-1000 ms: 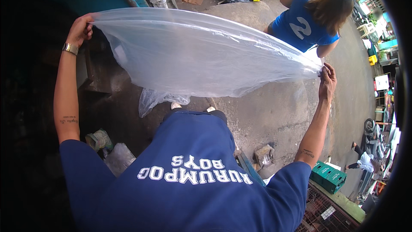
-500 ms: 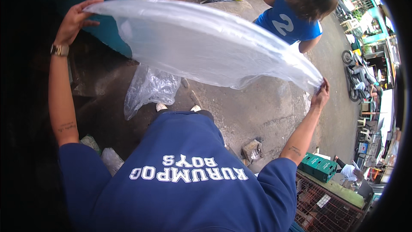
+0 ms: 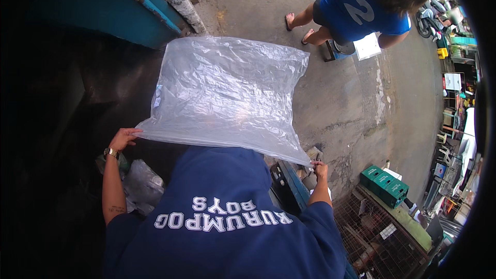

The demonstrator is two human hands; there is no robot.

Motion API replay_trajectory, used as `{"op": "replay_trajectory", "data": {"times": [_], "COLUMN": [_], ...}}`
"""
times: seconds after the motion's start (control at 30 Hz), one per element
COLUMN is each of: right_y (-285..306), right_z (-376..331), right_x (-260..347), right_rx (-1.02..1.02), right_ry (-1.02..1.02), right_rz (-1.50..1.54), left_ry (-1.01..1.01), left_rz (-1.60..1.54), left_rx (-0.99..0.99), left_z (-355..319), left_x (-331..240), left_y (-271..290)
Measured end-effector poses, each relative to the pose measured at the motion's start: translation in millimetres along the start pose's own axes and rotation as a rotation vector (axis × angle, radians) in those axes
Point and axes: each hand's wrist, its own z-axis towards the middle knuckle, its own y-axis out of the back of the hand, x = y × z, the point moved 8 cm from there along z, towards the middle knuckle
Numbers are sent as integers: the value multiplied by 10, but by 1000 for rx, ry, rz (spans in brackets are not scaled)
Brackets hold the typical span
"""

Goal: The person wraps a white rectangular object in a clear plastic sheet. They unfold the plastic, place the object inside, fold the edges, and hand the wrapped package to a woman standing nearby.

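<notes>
A large clear plastic bag (image 3: 227,90) is stretched out flat and wrinkled in front of my body. My left hand (image 3: 124,138) pinches its near left corner, with a metal watch on that wrist. At the near right corner, my right hand (image 3: 319,168) grips the plastic between thumb and fingers. The near edge runs taut between both hands, close to my dark blue shirt (image 3: 227,237). The far end of the bag spreads away from me, above the concrete ground. My feet are hidden.
A person in a blue jersey (image 3: 356,13) stands at the far right beside white sheet-like material (image 3: 367,46). A green crate (image 3: 385,185) sits on a wire cage (image 3: 380,235) at the right. Bundled clear plastic (image 3: 143,183) lies by my left forearm. A teal wall (image 3: 103,10) stands far left.
Both hands have come down and nearer to my body, closer together. The bag, raised and billowing before, is now spread out flat. My view has shifted.
</notes>
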Motion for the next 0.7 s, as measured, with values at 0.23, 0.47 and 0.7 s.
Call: {"op": "replay_trajectory", "data": {"times": [0.23, 0.47, 0.7], "right_y": [-142, -2241, -665], "right_z": [-512, -3406, -3888], "right_x": [2327, 5696, 6621], "right_rx": [-119, 528, 311], "right_ry": [200, 1399, 1420], "right_rz": [-769, -410, -154], "left_ry": [-595, -1087, -860], "left_rz": [596, 756, 918], "left_rx": [-208, -365, -518], "left_z": [-259, -782, -687], "left_x": [-1660, -3614, -3383], "left_y": [-505, -1637, 290]}}
